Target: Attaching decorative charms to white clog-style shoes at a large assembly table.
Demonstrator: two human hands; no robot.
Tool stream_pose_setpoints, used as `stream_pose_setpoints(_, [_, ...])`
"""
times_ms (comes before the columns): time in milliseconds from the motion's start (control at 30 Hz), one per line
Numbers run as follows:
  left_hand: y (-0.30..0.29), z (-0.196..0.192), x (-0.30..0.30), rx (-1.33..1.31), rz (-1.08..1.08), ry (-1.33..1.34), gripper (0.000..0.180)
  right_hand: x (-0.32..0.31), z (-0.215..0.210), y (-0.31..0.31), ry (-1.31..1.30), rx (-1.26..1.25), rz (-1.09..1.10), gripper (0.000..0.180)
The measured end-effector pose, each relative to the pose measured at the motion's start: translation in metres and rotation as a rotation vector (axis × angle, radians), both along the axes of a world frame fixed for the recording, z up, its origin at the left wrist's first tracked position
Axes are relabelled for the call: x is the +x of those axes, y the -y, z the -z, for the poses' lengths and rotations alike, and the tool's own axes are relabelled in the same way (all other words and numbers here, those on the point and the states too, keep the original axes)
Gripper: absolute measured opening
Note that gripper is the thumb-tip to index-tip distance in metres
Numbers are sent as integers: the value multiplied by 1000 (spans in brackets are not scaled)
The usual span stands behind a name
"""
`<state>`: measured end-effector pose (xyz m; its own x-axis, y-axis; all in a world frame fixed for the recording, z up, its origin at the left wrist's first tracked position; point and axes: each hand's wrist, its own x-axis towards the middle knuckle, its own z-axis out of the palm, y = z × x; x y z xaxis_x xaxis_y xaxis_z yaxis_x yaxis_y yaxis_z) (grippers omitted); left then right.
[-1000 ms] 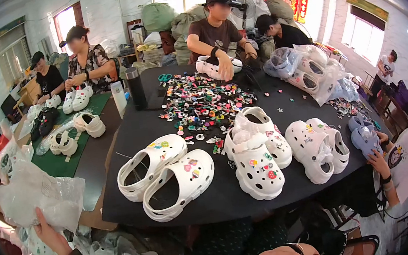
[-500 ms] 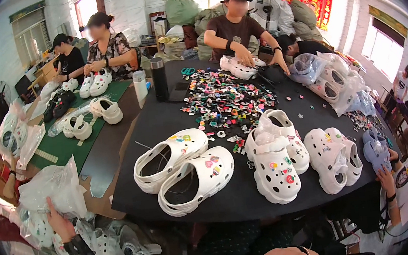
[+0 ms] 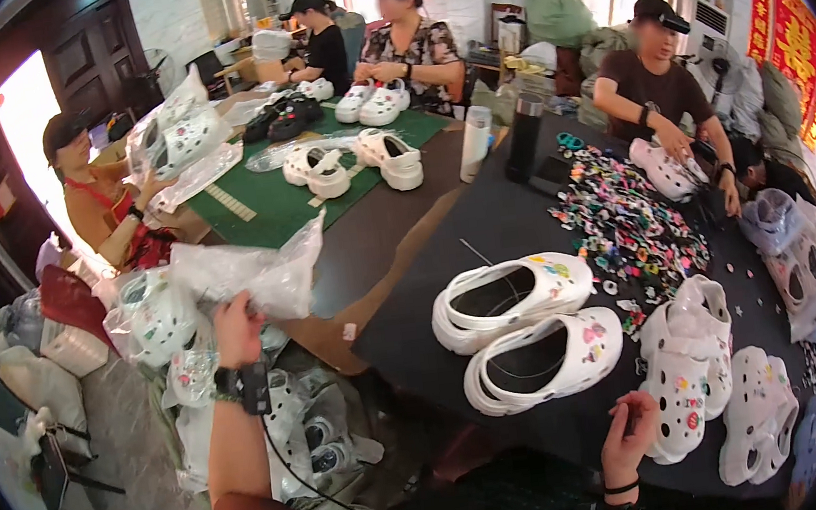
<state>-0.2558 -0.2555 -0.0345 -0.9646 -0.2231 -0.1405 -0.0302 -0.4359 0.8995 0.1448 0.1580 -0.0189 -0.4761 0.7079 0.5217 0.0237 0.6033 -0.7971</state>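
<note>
My left hand [image 3: 238,330] grips a crumpled clear plastic bag [image 3: 254,273] above a pile of bagged white clogs [image 3: 291,419]. Part of its fingers is hidden by the plastic. My right hand [image 3: 629,431] is loosely curled at the near edge of the black table, with nothing visible in it. Just beyond it stands a pair of white clogs with charms [image 3: 680,385]. To the left, another white pair [image 3: 541,361] lies side by side, a thin clear strand across the openings.
Loose colourful charms [image 3: 630,219] cover the black table's far part. A dark bottle [image 3: 523,138] and a white one [image 3: 476,143] stand by the green mat [image 3: 252,207], which carries more clogs. Co-workers handle clogs around both tables. A stool [image 3: 61,476] stands at left.
The view has swung left. My right hand has risen from the lower edge to beside the white clogs. My left hand still has the plastic bag.
</note>
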Motion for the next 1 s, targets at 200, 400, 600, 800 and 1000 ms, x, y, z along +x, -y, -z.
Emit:
stream_pose_setpoints(200, [-23,-30,-74,-1,100,-192,15,0,38,-18,136,98,10,24])
stream_pose_setpoints(400, [-27,-67,-179,299,423,-135,91,0,30,-20,283,277,-8,18])
stream_pose_setpoints(600, [-101,-28,-128,-395,374,-92,75,-7,24,-16,285,281,-10,17])
stream_pose_setpoints(800, [-164,-35,-47,-429,460,-153,83,-3,18,-19,291,256,-33,20])
stream_pose_setpoints(1000, [-155,-40,-53,-537,460,-212,73,-9,4,-5,236,275,-46,20])
